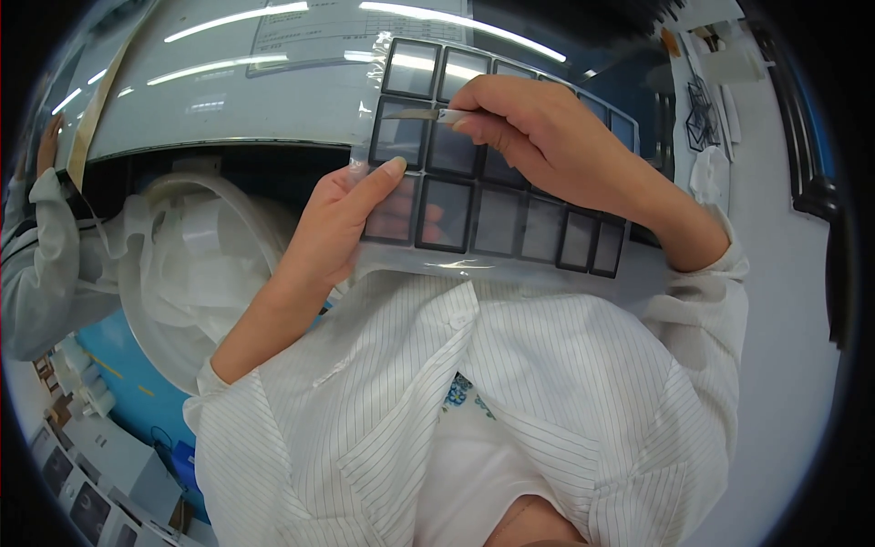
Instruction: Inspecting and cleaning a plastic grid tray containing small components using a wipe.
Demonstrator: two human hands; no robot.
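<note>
A clear plastic sheet (410,259) bearing rows of black-framed rectangular panels (444,214) lies tilted in front of my chest. My left hand (351,205) grips its left edge, thumb on top; the other fingers show through a see-through panel from beneath. In my right hand (547,137), pinched between thumb and fingers, is a small knife (412,115) with a slim metal blade and a pale handle. Its blade points left, over the upper-left panels; whether it touches them I cannot tell. My right hand and forearm hide part of the upper rows.
A glossy table (228,100) reflects ceiling lights beyond the sheet, with a printed paper (355,29) on it. To my left stands a white round bin (137,292) with a pale liner. Another person's sleeve (46,264) is at far left, near white boxes (128,460) lower down.
</note>
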